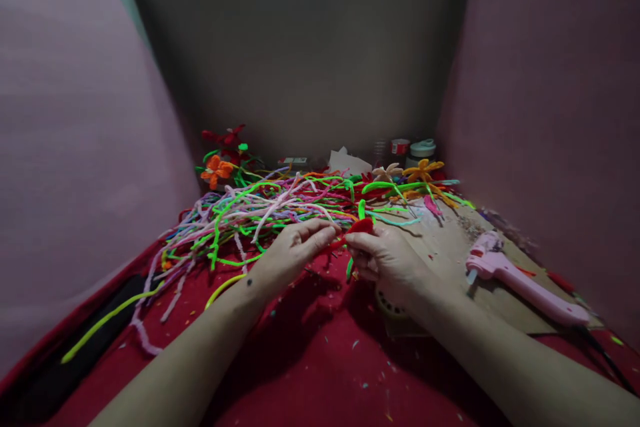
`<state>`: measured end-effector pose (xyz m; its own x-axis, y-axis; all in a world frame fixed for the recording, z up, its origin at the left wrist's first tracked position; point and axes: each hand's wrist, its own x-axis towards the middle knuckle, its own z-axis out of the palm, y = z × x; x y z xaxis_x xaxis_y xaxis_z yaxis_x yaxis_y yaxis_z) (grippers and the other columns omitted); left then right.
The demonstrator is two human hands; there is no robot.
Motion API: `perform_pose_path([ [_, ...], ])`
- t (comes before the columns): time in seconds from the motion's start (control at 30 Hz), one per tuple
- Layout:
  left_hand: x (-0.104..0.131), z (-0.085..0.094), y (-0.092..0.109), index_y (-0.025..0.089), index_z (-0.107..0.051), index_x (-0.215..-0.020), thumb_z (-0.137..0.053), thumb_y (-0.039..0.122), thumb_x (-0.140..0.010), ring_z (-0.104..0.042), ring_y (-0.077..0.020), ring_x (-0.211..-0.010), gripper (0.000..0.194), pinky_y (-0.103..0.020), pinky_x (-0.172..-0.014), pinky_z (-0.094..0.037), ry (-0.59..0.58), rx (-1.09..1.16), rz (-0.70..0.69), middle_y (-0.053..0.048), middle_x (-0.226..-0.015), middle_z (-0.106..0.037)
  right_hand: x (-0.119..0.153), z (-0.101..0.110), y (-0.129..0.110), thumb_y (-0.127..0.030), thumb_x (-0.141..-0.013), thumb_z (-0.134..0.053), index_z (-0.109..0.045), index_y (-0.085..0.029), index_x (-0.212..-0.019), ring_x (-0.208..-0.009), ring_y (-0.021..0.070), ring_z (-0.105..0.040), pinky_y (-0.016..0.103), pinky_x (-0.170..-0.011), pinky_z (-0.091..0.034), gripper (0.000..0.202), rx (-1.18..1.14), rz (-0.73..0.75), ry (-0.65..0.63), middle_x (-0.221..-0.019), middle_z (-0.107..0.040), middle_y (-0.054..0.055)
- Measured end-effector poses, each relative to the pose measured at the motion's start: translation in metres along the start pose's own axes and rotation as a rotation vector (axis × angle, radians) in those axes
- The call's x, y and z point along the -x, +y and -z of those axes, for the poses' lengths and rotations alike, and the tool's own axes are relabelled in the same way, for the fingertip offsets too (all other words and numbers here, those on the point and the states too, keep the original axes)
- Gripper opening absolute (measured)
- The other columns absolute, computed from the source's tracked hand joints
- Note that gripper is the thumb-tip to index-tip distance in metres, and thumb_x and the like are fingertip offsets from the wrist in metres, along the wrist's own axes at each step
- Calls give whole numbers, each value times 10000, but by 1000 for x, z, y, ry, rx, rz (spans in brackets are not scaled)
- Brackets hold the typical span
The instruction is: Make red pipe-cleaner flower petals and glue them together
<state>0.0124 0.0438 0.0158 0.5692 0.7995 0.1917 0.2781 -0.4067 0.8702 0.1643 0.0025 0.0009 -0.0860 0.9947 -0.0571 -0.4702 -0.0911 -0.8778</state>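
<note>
Between my two hands is a red pipe cleaner [362,225], bent into a petal-like loop at its right end. My left hand [307,240] pinches its thinner left end between thumb and fingertips. Closed around the loop's base, my right hand [383,257] grips it from the other side. Both hands are raised over the red cloth, just in front of a heap of loose pipe cleaners [280,203] in green, pink, white and purple. A green pipe cleaner piece shows just behind the red loop. Part of a round, holed object is hidden under my right hand.
On a cardboard sheet [445,247] at right lies a pink glue gun [520,277] with its cord. Finished pipe-cleaner flowers, such as an orange flower [217,171] and a yellow-orange flower [423,170], stand behind. A lidded jar [423,150] is at the back. Scraps dot the red cloth [325,373].
</note>
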Motion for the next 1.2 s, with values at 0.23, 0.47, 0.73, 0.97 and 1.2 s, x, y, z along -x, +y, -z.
perform_pose_path([
  [0.23,1,11,-13,73,-621,-798,-517,362,-817,-447,-77,-386,307,-185,-384,-343,-461,689,423,-31,-508,-557,2,-2,0,-232,-711,-586,-565,-152,-610,-516,88,-468,223,-533,-382,130,359,257,-83,-545,-551,-25],
  [0.47,4,11,-12,102,-583,-750,-534,269,-806,-312,-53,-353,183,-176,-368,-305,-450,825,395,47,-414,-412,1,4,-1,-250,-741,-590,-629,-155,-685,-620,120,-527,234,-607,-412,117,605,340,-118,-646,-616,6],
  [0.73,7,-5,-9,145,-525,-772,-394,247,-848,-433,-103,-520,182,-229,-513,-384,-177,-196,60,-2,-599,-502,-3,6,9,-302,-729,-608,-579,-147,-624,-561,107,-459,222,-528,-370,190,568,294,42,-583,-534,-5],
  [0.97,12,-27,-7,119,-586,-866,-324,225,-883,-558,-197,-733,283,-326,-678,-449,66,-658,-199,-111,-800,-631,-9,6,20,-328,-641,-683,-390,-184,-593,-397,34,-204,189,-380,-135,330,40,-30,138,-457,-300,-97],
  [1.2,0,-3,-8,48,-619,-806,-418,360,-851,-500,-96,-381,374,-185,-359,-344,-289,701,458,-94,-574,-646,-11,13,12,-365,-697,-652,-510,-149,-632,-428,56,-310,199,-413,-228,266,264,121,99,-483,-425,-57],
])
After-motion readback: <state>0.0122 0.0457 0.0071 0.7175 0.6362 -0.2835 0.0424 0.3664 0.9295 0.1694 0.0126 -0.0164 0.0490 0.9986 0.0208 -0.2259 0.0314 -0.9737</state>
